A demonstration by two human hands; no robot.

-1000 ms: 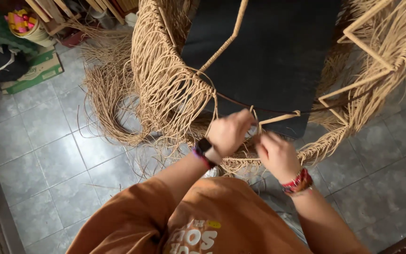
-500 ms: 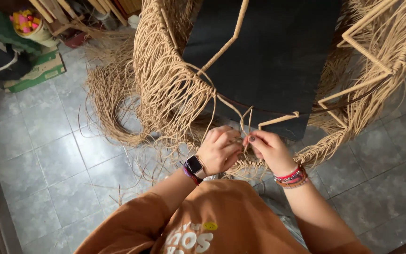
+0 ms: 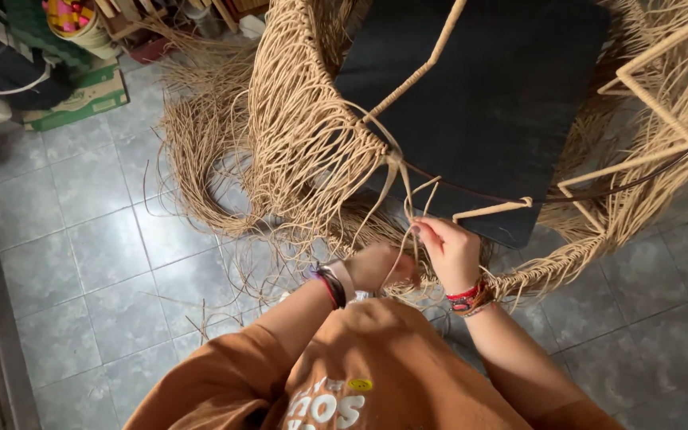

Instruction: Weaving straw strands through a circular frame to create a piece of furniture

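Observation:
A chair frame [image 3: 639, 163] wrapped in tan rattan strands [image 3: 304, 151] stands in front of me, with a black seat cushion [image 3: 495, 103] inside it. My right hand [image 3: 451, 251] pinches several thin strands that run up to a knot on the frame's front rail. My left hand [image 3: 380, 267], with a watch and dark band on the wrist, is closed around the lower ends of the same strands, just left of the right hand. Red bracelets sit on my right wrist.
Loose rattan strands [image 3: 201, 167] trail in a loop on the grey tiled floor [image 3: 81, 263] at the left. A green box [image 3: 81, 95] and a basket of colourful items [image 3: 73, 20] stand at the upper left.
Both hands have moved lower and toward me, pulling the strands down from the front rail. The left hand dropped below the right.

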